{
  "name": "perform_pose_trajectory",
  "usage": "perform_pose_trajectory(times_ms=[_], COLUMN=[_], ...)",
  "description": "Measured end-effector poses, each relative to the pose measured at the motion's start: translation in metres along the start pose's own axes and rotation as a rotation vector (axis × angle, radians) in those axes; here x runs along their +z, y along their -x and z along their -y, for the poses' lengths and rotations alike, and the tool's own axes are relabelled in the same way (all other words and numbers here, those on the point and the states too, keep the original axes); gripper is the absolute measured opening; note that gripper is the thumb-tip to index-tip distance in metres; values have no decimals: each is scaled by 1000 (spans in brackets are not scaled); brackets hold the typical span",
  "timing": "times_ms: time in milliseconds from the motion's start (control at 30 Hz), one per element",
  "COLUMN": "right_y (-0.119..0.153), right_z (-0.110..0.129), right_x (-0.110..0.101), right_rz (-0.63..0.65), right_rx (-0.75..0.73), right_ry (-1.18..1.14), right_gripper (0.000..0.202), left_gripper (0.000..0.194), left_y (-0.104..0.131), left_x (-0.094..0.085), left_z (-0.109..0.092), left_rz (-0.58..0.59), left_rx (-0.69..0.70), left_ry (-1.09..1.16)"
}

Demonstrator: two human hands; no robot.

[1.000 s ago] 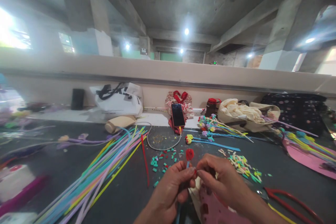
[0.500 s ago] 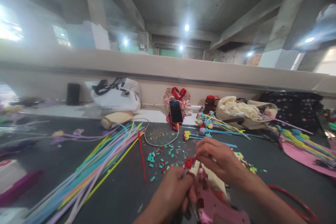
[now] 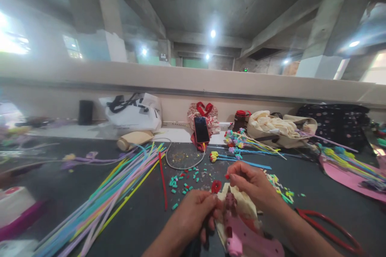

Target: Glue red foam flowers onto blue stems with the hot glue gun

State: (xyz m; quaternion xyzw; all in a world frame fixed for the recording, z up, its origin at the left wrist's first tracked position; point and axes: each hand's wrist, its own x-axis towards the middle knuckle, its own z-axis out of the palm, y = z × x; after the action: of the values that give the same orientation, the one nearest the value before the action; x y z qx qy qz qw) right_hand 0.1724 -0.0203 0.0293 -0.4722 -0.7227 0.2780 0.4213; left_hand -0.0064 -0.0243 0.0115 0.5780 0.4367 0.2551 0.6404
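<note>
My left hand [image 3: 197, 213] is closed in a pinch just below a red flower-like piece [image 3: 216, 186], holding it by its lower end. My right hand [image 3: 250, 180] pinches a small red bit [image 3: 227, 176] between thumb and finger, a little apart from the red piece. Between and below the hands lies a pink glue gun [image 3: 247, 233], its dark nozzle pointing up the table, on a cream cloth [image 3: 243, 204]. Small green and red bits [image 3: 174, 182] are scattered beyond my left hand.
Long pastel strips [image 3: 120, 192] lie at the left, beside a red strip [image 3: 163, 180]. A phone [image 3: 202, 129] with a cable stands at the back. Flower-topped stems [image 3: 238, 140] lie back right, red-handled scissors [image 3: 328, 227] at the right. A white bag [image 3: 132, 112] sits behind.
My right hand has drawn back from the red piece with a small red bit. My left hand has shifted slightly left. More of the scissors' handle shows.
</note>
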Motion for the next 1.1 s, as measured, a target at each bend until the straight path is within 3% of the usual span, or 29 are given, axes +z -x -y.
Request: perform_pose_trajectory(times_ms=[133,267,467,833,1100], right_y=[-1,-1,3,5,5], right_z=[-5,-4,4,7,5], right_x=[-1,-3,0,-1,0], right_rz=[11,2,57,217,269], right_rx=[37,-84,-326,-426,-421], right_ry=[-58,27,132,322,382], right_gripper=[11,8,13,14,14], left_gripper=[32,33,30,29,27], left_y=[-1,-2,-1,-4,-6], left_x=[-1,-3,-3,-4,-5], left_z=[2,2,4,10,10], left_rz=[-94,-150,-37,60,123], left_rx=[-14,32,-1,-34,-74], left_ry=[-178,-217,-109,-172,-138])
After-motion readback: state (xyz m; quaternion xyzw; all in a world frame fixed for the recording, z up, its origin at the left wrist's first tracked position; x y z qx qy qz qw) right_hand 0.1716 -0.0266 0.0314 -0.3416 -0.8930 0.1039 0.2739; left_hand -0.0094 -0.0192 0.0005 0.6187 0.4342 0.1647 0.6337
